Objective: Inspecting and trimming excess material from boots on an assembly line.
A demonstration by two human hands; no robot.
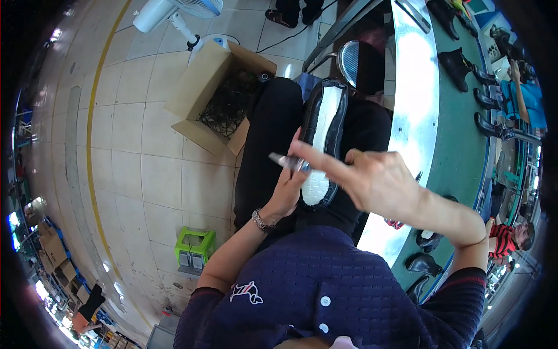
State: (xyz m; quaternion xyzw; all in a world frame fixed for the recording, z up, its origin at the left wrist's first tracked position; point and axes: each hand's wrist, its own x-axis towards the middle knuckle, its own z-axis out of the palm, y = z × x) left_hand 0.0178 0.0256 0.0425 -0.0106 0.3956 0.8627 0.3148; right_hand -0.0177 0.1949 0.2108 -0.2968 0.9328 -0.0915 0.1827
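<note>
A black shoe (318,139) lies sole up on my lap, with a long white strip along its underside and the black upper folded in around the edge. My left hand (285,195) is closed along the shoe's left side, near its lower end. Over the shoe, my right hand (378,180) is closed with the index finger stretched to the left. A small silver metal tool (286,161) with a narrow tip shows just below that finger; its handle end is hidden, so its exact kind does not show.
A cardboard box (197,87) holding tangled dark scraps stands left of my knees. A white fan (154,16) and a green stool (195,249) are on the tiled floor. At right, a metal ledge (415,104) borders a green conveyor belt (459,134) carrying several black boots; co-workers are beyond.
</note>
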